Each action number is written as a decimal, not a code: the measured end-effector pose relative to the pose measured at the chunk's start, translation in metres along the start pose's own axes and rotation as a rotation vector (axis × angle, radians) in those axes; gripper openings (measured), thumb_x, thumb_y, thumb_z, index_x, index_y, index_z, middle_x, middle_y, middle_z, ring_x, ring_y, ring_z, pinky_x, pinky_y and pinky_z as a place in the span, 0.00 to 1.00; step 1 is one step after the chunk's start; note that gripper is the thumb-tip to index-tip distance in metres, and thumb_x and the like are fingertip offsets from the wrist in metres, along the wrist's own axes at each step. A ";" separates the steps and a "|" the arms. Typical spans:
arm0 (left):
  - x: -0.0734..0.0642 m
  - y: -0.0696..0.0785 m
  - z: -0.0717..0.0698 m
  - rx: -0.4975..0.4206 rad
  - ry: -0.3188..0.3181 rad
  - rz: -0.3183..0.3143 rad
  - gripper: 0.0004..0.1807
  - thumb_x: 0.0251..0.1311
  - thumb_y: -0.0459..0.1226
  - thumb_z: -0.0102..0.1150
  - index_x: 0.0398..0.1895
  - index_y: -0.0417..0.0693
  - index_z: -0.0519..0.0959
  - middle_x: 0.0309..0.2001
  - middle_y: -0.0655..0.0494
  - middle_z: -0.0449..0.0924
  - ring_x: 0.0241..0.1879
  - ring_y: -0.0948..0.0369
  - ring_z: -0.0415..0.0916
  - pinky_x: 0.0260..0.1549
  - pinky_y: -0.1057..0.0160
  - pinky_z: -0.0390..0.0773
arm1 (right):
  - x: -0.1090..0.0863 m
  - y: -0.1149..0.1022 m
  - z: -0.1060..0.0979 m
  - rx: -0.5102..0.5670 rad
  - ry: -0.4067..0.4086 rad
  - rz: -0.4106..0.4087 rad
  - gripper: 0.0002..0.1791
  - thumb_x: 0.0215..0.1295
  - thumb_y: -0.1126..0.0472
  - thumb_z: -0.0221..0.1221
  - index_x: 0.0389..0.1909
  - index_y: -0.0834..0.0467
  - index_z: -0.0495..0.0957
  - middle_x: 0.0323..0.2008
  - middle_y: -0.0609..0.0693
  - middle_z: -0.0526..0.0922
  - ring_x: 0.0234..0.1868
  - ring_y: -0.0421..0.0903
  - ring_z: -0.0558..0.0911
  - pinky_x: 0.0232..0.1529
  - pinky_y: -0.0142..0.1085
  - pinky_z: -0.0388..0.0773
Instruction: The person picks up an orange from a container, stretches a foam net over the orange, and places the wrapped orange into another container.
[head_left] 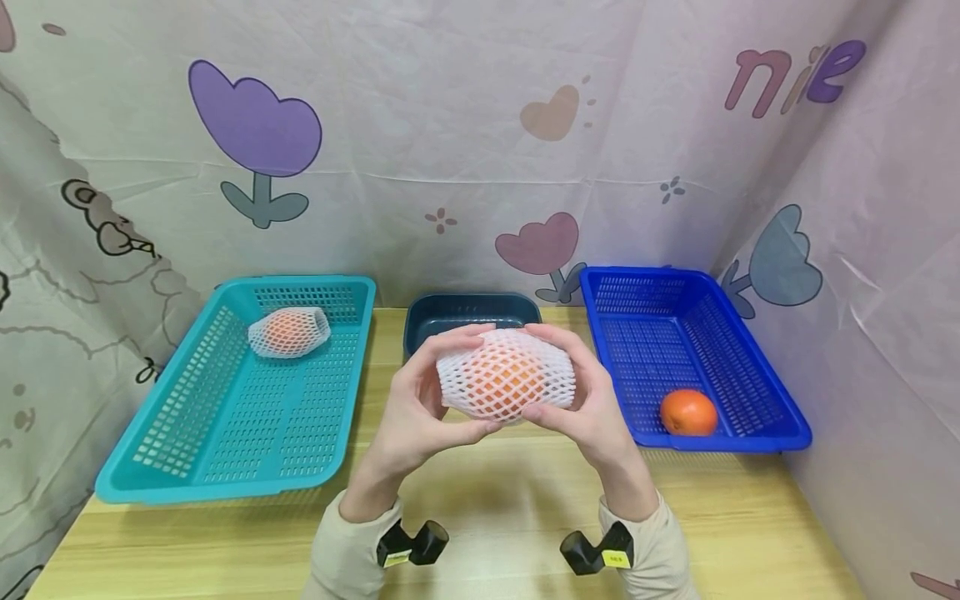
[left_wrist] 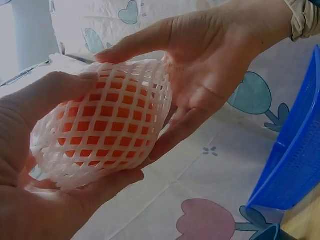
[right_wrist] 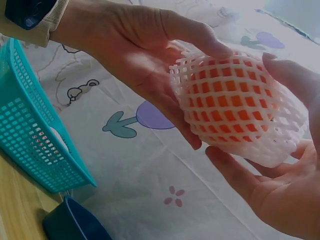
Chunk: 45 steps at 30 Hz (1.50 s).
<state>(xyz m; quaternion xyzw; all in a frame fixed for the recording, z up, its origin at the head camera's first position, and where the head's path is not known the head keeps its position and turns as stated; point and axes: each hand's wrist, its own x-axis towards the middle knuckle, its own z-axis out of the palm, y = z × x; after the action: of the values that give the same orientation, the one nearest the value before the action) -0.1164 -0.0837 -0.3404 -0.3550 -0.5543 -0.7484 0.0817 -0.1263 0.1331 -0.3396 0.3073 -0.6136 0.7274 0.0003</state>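
Note:
An orange (head_left: 507, 385) sits inside a white foam fruit net (head_left: 459, 379), raised over the table in front of me. My left hand (head_left: 411, 410) grips the left end of the net, thumb below and fingers over the top. At the other end my right hand (head_left: 600, 408) holds it in the same way. Through the mesh in the left wrist view, the orange (left_wrist: 107, 117) shows as a round shape with the net (left_wrist: 162, 95) drawn around it. The right wrist view shows both thumbs on the near side of the netted orange (right_wrist: 227, 107).
A teal basket (head_left: 247, 433) stands on the left, with another netted orange (head_left: 288, 332) in its back part. The blue basket (head_left: 750, 350) on the right holds a bare orange (head_left: 688, 413). Behind my hands is a small dark teal bin (head_left: 472, 302), partly hidden. A printed curtain (head_left: 420, 117) hangs behind.

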 end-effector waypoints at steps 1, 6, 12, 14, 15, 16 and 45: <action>0.000 0.000 0.000 0.000 -0.005 0.007 0.43 0.34 0.13 0.71 0.61 0.34 0.69 0.67 0.33 0.63 0.64 0.39 0.64 0.56 0.51 0.77 | 0.000 0.000 0.000 -0.005 -0.003 0.012 0.43 0.55 0.60 0.73 0.70 0.61 0.64 0.64 0.61 0.67 0.59 0.56 0.70 0.51 0.39 0.79; 0.000 -0.002 -0.002 0.000 -0.028 0.032 0.43 0.34 0.12 0.70 0.60 0.39 0.71 0.68 0.35 0.63 0.65 0.38 0.62 0.56 0.50 0.77 | 0.000 -0.001 0.000 -0.014 -0.021 0.029 0.43 0.54 0.63 0.74 0.70 0.62 0.64 0.62 0.62 0.68 0.58 0.56 0.71 0.49 0.40 0.81; 0.001 -0.002 -0.002 -0.038 -0.050 0.039 0.48 0.34 0.10 0.69 0.66 0.33 0.63 0.69 0.31 0.59 0.65 0.38 0.61 0.58 0.49 0.75 | -0.001 -0.001 0.001 0.012 0.009 -0.033 0.43 0.51 0.65 0.75 0.68 0.64 0.65 0.62 0.61 0.69 0.58 0.56 0.72 0.51 0.39 0.81; 0.001 -0.002 -0.002 -0.069 -0.043 0.010 0.51 0.34 0.11 0.69 0.68 0.33 0.59 0.70 0.32 0.58 0.65 0.40 0.62 0.57 0.49 0.76 | -0.001 -0.001 0.002 0.020 0.018 -0.062 0.44 0.49 0.66 0.76 0.67 0.66 0.66 0.62 0.61 0.70 0.58 0.56 0.72 0.52 0.40 0.80; 0.001 -0.002 -0.001 -0.084 -0.037 -0.011 0.53 0.35 0.11 0.70 0.70 0.34 0.58 0.69 0.33 0.59 0.64 0.42 0.63 0.57 0.50 0.76 | -0.001 -0.001 0.002 0.021 0.023 -0.076 0.44 0.49 0.66 0.76 0.67 0.66 0.66 0.62 0.61 0.70 0.58 0.56 0.72 0.52 0.40 0.80; 0.000 -0.002 -0.001 -0.102 -0.031 -0.031 0.54 0.35 0.12 0.71 0.71 0.36 0.57 0.69 0.34 0.59 0.63 0.43 0.64 0.57 0.50 0.76 | -0.001 -0.001 0.002 0.019 0.027 -0.089 0.44 0.48 0.66 0.76 0.66 0.67 0.66 0.63 0.61 0.70 0.58 0.56 0.72 0.53 0.40 0.80; -0.002 0.000 0.012 -0.040 0.154 -0.160 0.46 0.46 0.26 0.75 0.70 0.44 0.61 0.62 0.38 0.65 0.55 0.46 0.71 0.49 0.54 0.82 | 0.001 0.002 0.003 -0.076 0.001 -0.339 0.36 0.53 0.61 0.75 0.60 0.68 0.69 0.64 0.70 0.67 0.65 0.64 0.67 0.58 0.44 0.76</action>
<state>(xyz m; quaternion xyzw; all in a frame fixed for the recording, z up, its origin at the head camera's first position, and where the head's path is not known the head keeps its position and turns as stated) -0.1097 -0.0738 -0.3397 -0.2523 -0.5581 -0.7884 0.0569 -0.1266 0.1292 -0.3410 0.4058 -0.5802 0.6932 0.1347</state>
